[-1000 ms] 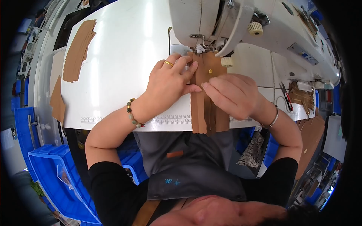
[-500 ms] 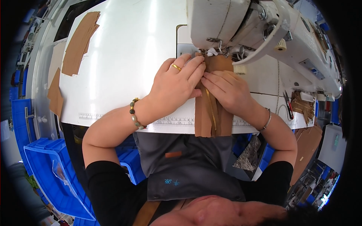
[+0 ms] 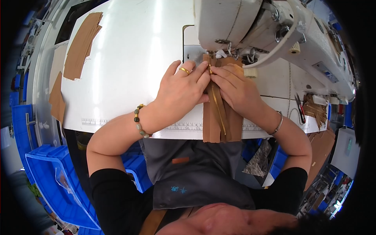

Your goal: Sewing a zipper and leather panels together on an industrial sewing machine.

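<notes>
A brown fabric strip with a brass zipper [image 3: 216,117] lies on the white sewing table [image 3: 129,70] and runs under the needle of a white sewing machine [image 3: 250,27]. My left hand [image 3: 181,87], with a gold ring and a bead bracelet, presses flat on the strip's left side. On the right side my right hand [image 3: 237,91], wearing a thin bangle, pinches the zipper near the presser foot. The strip's near end hangs over the table's front edge.
A stack of brown fabric pieces [image 3: 81,44] lies at the far left of the table, more hang off its left edge [image 3: 56,102]. Blue plastic bins [image 3: 51,184] stand on the floor at my left. Brown scraps and a red-handled tool [image 3: 301,111] sit at the right.
The view has shifted so the machine head sits more to the centre. Both hands moved closer together at the needle, and the zipper now shows along the strip.
</notes>
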